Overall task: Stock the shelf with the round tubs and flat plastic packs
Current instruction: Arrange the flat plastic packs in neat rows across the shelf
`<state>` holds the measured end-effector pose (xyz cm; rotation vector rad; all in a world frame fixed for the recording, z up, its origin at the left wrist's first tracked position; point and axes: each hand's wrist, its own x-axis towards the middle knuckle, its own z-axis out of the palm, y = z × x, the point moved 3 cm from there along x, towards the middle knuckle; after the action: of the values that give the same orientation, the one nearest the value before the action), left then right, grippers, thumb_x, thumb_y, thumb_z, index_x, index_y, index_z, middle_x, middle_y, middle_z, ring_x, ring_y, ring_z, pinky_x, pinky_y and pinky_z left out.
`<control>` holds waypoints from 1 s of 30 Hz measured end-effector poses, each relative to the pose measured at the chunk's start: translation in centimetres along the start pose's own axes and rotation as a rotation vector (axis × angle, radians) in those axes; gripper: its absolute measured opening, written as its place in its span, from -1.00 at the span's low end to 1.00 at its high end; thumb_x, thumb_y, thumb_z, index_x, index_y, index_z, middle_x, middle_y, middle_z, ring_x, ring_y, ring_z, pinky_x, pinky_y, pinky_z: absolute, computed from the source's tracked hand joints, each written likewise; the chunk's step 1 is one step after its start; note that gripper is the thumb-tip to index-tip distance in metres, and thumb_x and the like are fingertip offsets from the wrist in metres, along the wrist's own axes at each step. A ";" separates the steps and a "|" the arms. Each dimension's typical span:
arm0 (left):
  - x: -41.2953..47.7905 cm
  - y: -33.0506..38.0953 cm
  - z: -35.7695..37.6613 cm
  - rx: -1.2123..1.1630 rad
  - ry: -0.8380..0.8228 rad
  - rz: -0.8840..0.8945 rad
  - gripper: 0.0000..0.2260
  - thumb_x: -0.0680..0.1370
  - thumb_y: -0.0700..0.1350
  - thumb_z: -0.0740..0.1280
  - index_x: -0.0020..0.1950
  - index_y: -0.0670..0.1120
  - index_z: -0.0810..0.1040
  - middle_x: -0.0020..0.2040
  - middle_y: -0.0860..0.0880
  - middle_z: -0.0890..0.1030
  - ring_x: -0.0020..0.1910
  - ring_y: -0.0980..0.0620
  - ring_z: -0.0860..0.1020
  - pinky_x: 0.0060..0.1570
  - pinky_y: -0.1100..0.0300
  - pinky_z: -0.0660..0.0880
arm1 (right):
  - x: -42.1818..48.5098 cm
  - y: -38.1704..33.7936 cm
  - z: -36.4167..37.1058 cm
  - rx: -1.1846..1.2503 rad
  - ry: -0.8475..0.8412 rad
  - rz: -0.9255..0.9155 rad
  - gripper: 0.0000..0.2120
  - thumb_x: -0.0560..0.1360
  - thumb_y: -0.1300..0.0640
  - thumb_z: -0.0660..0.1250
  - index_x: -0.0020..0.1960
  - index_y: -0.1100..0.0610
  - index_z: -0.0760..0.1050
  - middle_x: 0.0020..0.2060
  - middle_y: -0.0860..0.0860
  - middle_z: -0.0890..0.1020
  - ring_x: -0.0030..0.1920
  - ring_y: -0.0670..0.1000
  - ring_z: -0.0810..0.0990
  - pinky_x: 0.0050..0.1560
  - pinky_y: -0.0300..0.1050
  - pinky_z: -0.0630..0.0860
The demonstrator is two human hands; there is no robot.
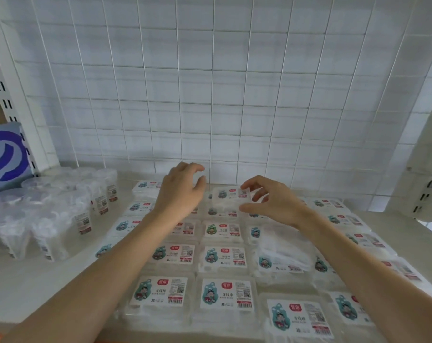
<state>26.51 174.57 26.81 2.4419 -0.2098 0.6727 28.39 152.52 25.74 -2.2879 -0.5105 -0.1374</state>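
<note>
Clear plastic flat packs [224, 258] with white printed labels lie in rows across the middle and right of the pale shelf [36, 280]. The round tubs [61, 206] stand bunched at its left, near a blue-and-white package [4, 154]. The right hand [276, 201] pinches a raised pack [228, 198] by its right edge between thumb and fingers [247, 185], above the back rows. Just to its left, the left hand [180, 191] hovers over the packs, its fingers loosely curled and holding nothing. A white wire grid [210, 95] backs the shelf.
</note>
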 end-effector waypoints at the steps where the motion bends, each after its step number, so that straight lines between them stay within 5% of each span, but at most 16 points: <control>1: 0.1 -0.3 -0.3 0.095 0.017 0.019 -0.70 0.65 -0.07 0.19 0.36 -0.04 0.49 0.32 -0.01 0.47 0.32 -0.02 0.42 0.31 0.07 0.30 | 0.0 0.2 0.1 -0.014 -0.019 0.028 -0.60 0.39 -0.02 0.55 0.17 -0.13 0.49 0.11 -0.18 0.52 -0.01 -0.22 0.53 -0.07 -0.32 0.44; 8: -0.1 -1.5 0.8 0.306 -0.227 -0.056 -0.68 0.64 -0.06 0.16 0.38 -0.01 0.46 0.38 -0.02 0.46 0.32 -0.08 0.43 0.34 -0.04 0.28 | 0.0 -0.6 -0.1 -0.232 -0.032 -0.132 -0.73 0.45 -0.02 0.47 0.13 -0.16 0.54 0.16 -0.21 0.51 0.13 -0.22 0.48 0.16 -0.30 0.41; 13: -0.1 -1.5 1.2 0.391 -0.289 -0.049 -0.64 0.62 -0.02 0.17 0.42 -0.02 0.37 0.39 -0.05 0.42 0.34 -0.10 0.39 0.36 -0.11 0.29 | 0.0 -0.5 0.1 -0.251 -0.143 -0.085 -0.62 0.47 -0.14 0.43 0.27 -0.16 0.51 0.22 -0.27 0.46 0.22 -0.22 0.38 0.31 -0.22 0.30; 24: 0.1 -2.0 1.6 0.458 -0.332 -0.001 -0.59 0.61 0.05 0.19 0.43 -0.03 0.31 0.38 -0.07 0.39 0.34 -0.11 0.37 0.35 -0.11 0.29 | 0.8 -1.0 2.3 -0.440 -0.396 -0.002 -0.20 0.48 -0.40 0.19 0.60 -0.18 -0.06 0.58 -0.23 -0.05 0.58 -0.07 -0.14 0.56 0.11 -0.13; 30: 0.1 -2.0 1.6 0.459 -0.355 0.004 -0.58 0.62 0.06 0.17 0.45 -0.02 0.29 0.39 -0.08 0.38 0.36 -0.13 0.35 0.37 -0.13 0.26 | 0.8 -0.6 2.6 -0.376 -0.425 0.058 -0.36 0.57 -0.37 -0.05 0.57 -0.25 -0.15 0.55 -0.29 -0.17 0.55 -0.13 -0.24 0.53 0.12 -0.27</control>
<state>27.87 175.23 24.70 2.9964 -0.2167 0.3028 28.73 155.07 24.53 -2.7119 -0.6770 0.3147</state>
